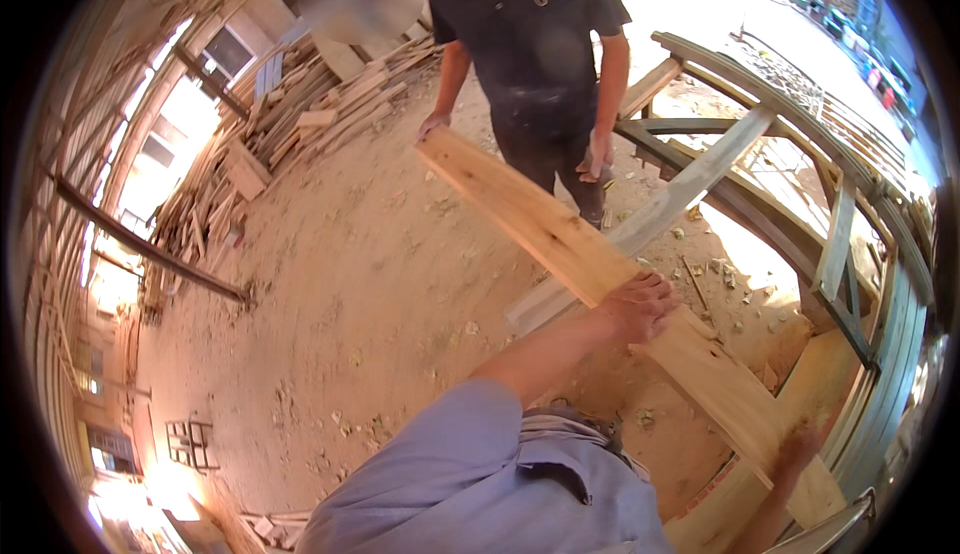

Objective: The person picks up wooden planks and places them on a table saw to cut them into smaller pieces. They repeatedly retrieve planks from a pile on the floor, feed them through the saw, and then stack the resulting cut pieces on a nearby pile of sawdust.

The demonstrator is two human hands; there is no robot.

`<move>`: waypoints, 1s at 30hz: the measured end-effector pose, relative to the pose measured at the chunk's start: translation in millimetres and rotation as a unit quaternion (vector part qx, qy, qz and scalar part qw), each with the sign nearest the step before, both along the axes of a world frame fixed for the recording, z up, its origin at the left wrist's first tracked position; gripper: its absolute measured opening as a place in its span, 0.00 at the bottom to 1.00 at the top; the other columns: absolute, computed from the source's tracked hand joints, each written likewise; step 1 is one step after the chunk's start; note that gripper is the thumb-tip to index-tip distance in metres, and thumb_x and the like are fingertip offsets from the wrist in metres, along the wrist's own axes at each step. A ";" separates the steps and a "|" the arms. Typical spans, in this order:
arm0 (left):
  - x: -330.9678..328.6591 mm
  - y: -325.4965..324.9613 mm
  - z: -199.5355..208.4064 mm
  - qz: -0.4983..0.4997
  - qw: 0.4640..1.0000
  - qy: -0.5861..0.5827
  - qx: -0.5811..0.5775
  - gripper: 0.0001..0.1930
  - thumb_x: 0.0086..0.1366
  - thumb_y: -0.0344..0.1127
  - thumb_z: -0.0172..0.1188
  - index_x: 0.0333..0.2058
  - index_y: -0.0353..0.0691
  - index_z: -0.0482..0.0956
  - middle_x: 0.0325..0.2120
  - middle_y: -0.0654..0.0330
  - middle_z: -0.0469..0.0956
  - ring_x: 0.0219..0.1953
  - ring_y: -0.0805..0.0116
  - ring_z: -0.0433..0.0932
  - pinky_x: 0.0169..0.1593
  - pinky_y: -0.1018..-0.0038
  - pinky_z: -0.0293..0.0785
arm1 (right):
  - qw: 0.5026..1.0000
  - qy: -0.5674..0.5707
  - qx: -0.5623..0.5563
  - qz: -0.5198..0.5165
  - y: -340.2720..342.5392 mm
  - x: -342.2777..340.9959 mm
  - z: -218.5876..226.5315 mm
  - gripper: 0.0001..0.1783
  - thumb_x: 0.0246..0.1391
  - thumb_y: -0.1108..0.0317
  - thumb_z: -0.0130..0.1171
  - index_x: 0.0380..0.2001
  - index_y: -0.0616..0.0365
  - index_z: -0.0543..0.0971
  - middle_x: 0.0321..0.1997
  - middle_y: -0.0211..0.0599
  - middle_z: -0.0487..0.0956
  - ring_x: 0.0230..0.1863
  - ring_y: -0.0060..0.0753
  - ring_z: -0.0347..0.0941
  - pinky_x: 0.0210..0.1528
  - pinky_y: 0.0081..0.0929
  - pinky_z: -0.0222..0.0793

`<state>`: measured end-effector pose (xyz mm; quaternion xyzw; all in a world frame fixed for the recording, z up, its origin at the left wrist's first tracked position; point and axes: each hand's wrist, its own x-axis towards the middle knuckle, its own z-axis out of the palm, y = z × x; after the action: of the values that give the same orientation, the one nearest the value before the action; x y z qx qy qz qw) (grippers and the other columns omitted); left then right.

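Observation:
A long, pale wooden plank (560, 244) with knots slants from the far left down to the near right. My left hand (640, 306) lies across its middle, fingers closed over the edge. Close to the plank's near end, my right hand (797, 449) grips the edge; its fingers are somewhat blurred. At the far end, a co-worker's hand (433, 126) holds the plank, while that person's other hand (597, 157) hangs beside the body. Beneath the plank passes a greyish wooden beam (690, 179).
A wooden frame (840, 239) with crossed braces stands on the right. Stacked boards (330, 104) lie at the back left. A slanting pole (150, 239) reaches the dirt floor (330, 284), where wood scraps are scattered. A small metal rack (190, 446) is at lower left.

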<state>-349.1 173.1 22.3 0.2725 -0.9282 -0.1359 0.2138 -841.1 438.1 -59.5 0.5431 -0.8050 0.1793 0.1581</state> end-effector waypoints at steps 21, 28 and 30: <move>22.0 58.4 -17.6 -0.015 0.993 -0.095 -0.065 0.24 0.69 0.41 0.52 0.59 0.34 0.72 0.50 0.49 0.72 0.55 0.46 0.68 0.64 0.55 0.61 | 0.980 -0.107 0.146 -0.081 -7.3 215.0 68.7 0.27 0.68 0.47 0.46 0.60 0.51 0.76 0.63 0.40 0.74 0.70 0.46 0.63 0.77 0.52 0.41; 26.1 55.8 -13.5 -0.004 0.991 -0.119 -0.061 0.25 0.69 0.41 0.52 0.61 0.33 0.70 0.51 0.48 0.71 0.56 0.45 0.67 0.64 0.55 0.60 | 0.982 -0.109 0.128 -0.087 -12.3 220.5 68.1 0.26 0.67 0.47 0.48 0.58 0.52 0.77 0.57 0.40 0.77 0.68 0.44 0.64 0.77 0.51 0.42; 26.6 55.2 -10.1 0.000 0.991 -0.124 -0.055 0.25 0.70 0.41 0.52 0.61 0.33 0.70 0.52 0.48 0.71 0.57 0.45 0.67 0.65 0.55 0.60 | 0.986 -0.084 0.117 -0.083 -13.3 217.0 63.9 0.25 0.65 0.47 0.49 0.55 0.51 0.78 0.55 0.40 0.78 0.65 0.43 0.67 0.77 0.49 0.43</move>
<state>-322.5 228.3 12.1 0.2752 -0.9537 -0.0492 0.1114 -624.1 424.8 4.5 0.4719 -0.8732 0.1152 0.0394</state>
